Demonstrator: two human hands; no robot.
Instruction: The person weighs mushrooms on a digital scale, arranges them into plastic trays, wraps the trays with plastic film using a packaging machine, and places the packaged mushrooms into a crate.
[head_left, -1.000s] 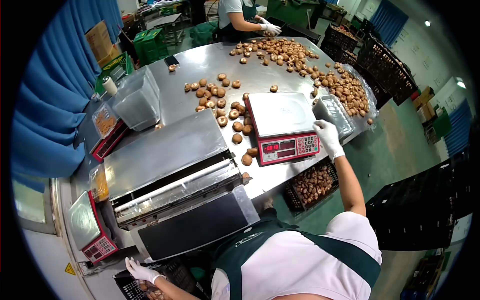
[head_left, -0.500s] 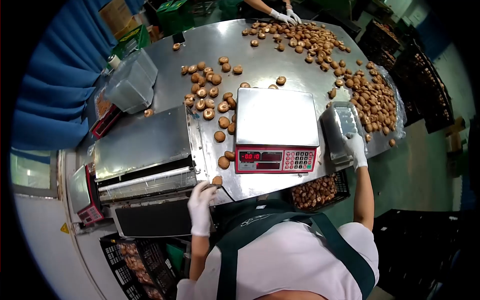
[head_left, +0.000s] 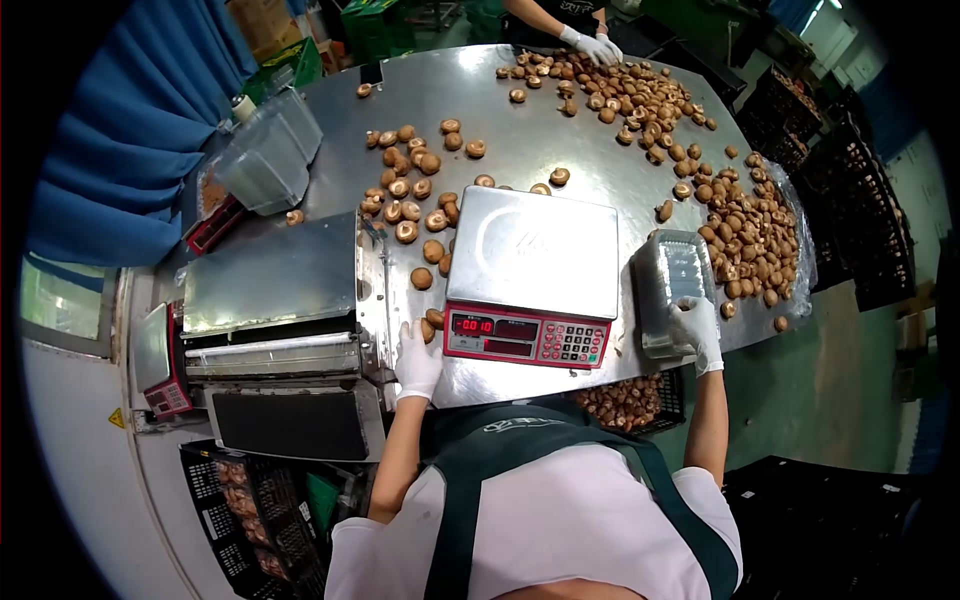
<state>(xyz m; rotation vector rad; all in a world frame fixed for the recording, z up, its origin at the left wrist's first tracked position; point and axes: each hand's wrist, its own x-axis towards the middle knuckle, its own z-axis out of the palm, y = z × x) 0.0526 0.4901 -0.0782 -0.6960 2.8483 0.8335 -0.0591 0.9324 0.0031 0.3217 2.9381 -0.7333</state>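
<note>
My left hand [head_left: 418,362], in a white glove, is at the lower left corner of the red and silver scale [head_left: 532,255], beside brown mushrooms [head_left: 430,322]; its fingers are apart, and none is gripped. My right hand [head_left: 695,330], also gloved, is closed on the right edge of the clear plastic trays [head_left: 672,290], which look stacked and stand right of the scale. The scale's plate is bare and its display reads -0.010. Loose mushrooms [head_left: 400,187] lie left of the scale, and a large heap [head_left: 745,235] lies right of the trays.
A co-worker's gloved hands [head_left: 592,45] touch mushrooms at the table's far edge. More clear containers [head_left: 268,155] stand at the left, behind a metal machine [head_left: 270,280]. A crate of mushrooms [head_left: 635,400] sits below the table's near edge.
My left hand has moved up and forward, from the table's near edge to the scale's lower left corner. My right hand stays at the trays. The whole view has shifted slightly, and the scale appears tilted.
</note>
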